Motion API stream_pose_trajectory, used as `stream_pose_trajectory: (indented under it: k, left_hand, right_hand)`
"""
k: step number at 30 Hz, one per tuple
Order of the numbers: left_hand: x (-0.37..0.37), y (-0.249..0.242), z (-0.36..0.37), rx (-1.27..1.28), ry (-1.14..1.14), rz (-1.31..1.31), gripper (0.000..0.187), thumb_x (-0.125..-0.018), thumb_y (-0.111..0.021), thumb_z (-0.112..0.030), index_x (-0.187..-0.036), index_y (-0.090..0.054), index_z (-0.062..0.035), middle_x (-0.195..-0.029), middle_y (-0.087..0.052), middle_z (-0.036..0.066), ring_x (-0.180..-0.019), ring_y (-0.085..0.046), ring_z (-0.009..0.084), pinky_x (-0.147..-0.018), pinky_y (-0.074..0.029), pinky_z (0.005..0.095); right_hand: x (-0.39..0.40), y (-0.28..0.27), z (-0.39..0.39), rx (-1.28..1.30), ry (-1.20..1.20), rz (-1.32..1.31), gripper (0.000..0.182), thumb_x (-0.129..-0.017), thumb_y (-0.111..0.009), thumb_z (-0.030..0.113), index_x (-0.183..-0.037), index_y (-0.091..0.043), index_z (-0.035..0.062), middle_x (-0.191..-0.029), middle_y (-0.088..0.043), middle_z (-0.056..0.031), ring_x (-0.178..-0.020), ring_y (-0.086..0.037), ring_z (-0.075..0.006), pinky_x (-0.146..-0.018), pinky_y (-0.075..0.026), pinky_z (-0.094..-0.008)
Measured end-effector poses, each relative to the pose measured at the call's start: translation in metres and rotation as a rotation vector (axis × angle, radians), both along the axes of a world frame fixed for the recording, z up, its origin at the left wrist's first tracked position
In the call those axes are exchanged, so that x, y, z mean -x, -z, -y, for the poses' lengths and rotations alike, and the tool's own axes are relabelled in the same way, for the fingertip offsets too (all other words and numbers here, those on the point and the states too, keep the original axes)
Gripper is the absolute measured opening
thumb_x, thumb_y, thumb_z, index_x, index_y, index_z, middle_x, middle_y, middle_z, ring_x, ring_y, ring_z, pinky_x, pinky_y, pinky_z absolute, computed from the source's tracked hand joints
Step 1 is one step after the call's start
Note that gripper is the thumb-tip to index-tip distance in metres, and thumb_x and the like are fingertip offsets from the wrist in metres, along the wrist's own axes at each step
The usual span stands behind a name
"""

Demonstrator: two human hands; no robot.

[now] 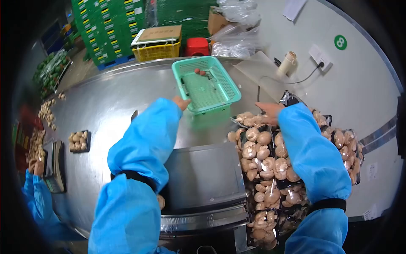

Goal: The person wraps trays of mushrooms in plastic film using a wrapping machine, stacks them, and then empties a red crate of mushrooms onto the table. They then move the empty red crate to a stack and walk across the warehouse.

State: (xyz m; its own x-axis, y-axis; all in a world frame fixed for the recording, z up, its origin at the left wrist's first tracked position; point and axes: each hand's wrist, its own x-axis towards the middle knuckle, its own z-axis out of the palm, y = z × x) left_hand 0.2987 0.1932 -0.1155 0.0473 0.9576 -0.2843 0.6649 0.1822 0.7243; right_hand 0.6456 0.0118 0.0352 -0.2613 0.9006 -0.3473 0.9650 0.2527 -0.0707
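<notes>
My left hand (pixel 182 103) is at the lower left edge of a green plastic basket (pixel 231 84); its fingers are partly hidden, and whether they grip the rim is unclear. In the basket lie small red items (pixel 200 72) and a dark pen-like object. My right hand (pixel 270 111) reaches over the back of the packed mushroom trays (pixel 263 148), index finger stretched out to the left and the other fingers partly hidden. Black trays of brown mushrooms under clear film lie stacked beneath my right forearm.
A co-worker's hands (pixel 36 167) are at the far left beside a scale (pixel 55 167) and loose mushrooms (pixel 47 112). One small mushroom tray (pixel 79 141) sits on the metal table (pixel 101 97). Behind stand a yellow crate (pixel 156 51), a red box (pixel 197 46) and a bottle (pixel 287 63).
</notes>
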Motion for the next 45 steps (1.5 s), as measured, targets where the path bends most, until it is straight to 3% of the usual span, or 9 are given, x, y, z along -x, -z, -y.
stream_pose_trajectory:
  k: [1, 10, 17, 19, 30, 33, 35, 38, 45]
  left_hand:
    - [0.013, 0.002, -0.016, -0.196, 0.168, -0.334, 0.054, -0.083, -0.057, -0.038, -0.12, -0.048, 0.0011, -0.108, -0.057, 0.012, -0.089, -0.061, 0.0272, -0.061, -0.052, 0.0444]
    - [0.216, -0.225, 0.143, 0.013, 0.338, 0.164, 0.052, -0.087, -0.052, -0.037, -0.126, -0.047, -0.0035, -0.103, -0.059, 0.006, -0.091, -0.057, 0.0168, -0.069, -0.044, 0.0275]
    - [0.325, -0.164, 0.312, 0.123, -0.119, 0.448, 0.049, -0.095, -0.04, -0.034, -0.133, -0.036, -0.0042, -0.127, -0.048, 0.013, -0.115, -0.047, 0.0236, -0.096, -0.038, 0.0355]
    - [0.315, -0.15, 0.331, 0.199, -0.183, 0.628, 0.053, -0.096, -0.038, -0.036, -0.135, -0.031, -0.0019, -0.132, -0.041, 0.018, -0.12, -0.042, 0.0261, -0.099, -0.036, 0.038]
    - [0.28, -0.14, 0.34, 0.166, 0.014, 0.67, 0.07, -0.09, -0.045, -0.042, -0.138, -0.02, 0.0019, -0.139, -0.03, 0.022, -0.127, -0.032, 0.03, -0.103, -0.029, 0.0395]
    - [0.325, -0.144, 0.362, -0.256, 0.334, 0.275, 0.051, -0.086, -0.056, -0.023, -0.132, -0.041, -0.007, -0.128, -0.047, 0.015, -0.111, -0.05, 0.0277, -0.095, -0.038, 0.0381]
    - [0.363, -0.148, 0.377, -0.553, 0.636, -0.099, 0.041, -0.08, -0.06, -0.008, -0.12, -0.054, -0.0107, -0.117, -0.055, 0.009, -0.1, -0.055, 0.0263, -0.088, -0.043, 0.0373]
    - [0.379, -0.16, 0.379, -0.708, 0.966, -0.47, 0.04, -0.077, -0.061, -0.004, -0.115, -0.058, -0.0164, -0.107, -0.057, 0.005, -0.094, -0.055, 0.0223, -0.082, -0.043, 0.0357]
    - [0.334, -0.166, 0.36, -0.62, 1.258, -0.718, 0.045, -0.079, -0.06, -0.012, -0.12, -0.052, -0.0268, -0.104, -0.053, 0.001, -0.096, -0.051, 0.0151, -0.082, -0.04, 0.0313]
  right_hand:
    - [0.0, -0.001, 0.0, 0.008, -0.026, -0.125, 0.074, -0.075, -0.064, 0.031, -0.135, -0.031, 0.0051, -0.123, -0.05, -0.0196, -0.114, -0.049, -0.0335, -0.094, -0.039, -0.0379]
    - [0.143, -0.112, 0.089, 0.159, 0.091, -0.276, 0.051, -0.082, -0.056, 0.018, -0.126, -0.04, -0.0006, -0.114, -0.055, -0.023, -0.106, -0.053, -0.0353, -0.09, -0.042, -0.0363]
    - [0.235, -0.032, 0.169, 0.476, 0.003, -0.755, 0.048, -0.089, -0.052, 0.015, -0.129, -0.037, -0.0058, -0.115, -0.056, -0.0179, -0.103, -0.056, -0.0216, -0.087, -0.044, -0.0297]
    - [0.259, -0.004, 0.168, 0.531, 0.308, -1.11, 0.053, -0.087, -0.053, 0.012, -0.131, -0.032, -0.0086, -0.115, -0.054, -0.0184, -0.1, -0.056, -0.02, -0.083, -0.046, -0.0272]
    - [0.297, 0.022, 0.171, 0.398, 0.732, -1.476, 0.055, -0.085, -0.053, 0.006, -0.133, -0.028, -0.0067, -0.103, -0.057, -0.0104, -0.089, -0.057, -0.0133, -0.073, -0.05, -0.0219]
    - [0.273, 0.007, 0.211, -0.148, 0.22, -0.82, 0.036, -0.084, -0.049, 0.003, -0.12, -0.051, 0.002, -0.108, -0.058, -0.0097, -0.089, -0.056, -0.0166, -0.075, -0.049, -0.0282]
    - [0.254, -0.007, 0.245, -0.12, 0.249, -0.835, 0.036, -0.079, -0.051, 0.0, -0.114, -0.057, 0.0077, -0.104, -0.058, -0.0088, -0.091, -0.055, -0.0191, -0.076, -0.047, -0.0327]
    - [0.226, -0.022, 0.276, -0.262, -0.347, -0.101, 0.052, -0.068, -0.057, 0.0, -0.116, -0.056, 0.0183, -0.098, -0.054, -0.008, -0.09, -0.051, -0.0243, -0.077, -0.042, -0.0362]
    - [0.242, 0.005, 0.238, -0.222, -0.703, -0.09, 0.047, -0.071, -0.057, 0.005, -0.116, -0.052, 0.0178, -0.104, -0.05, -0.0067, -0.092, -0.049, -0.0221, -0.076, -0.041, -0.0331]
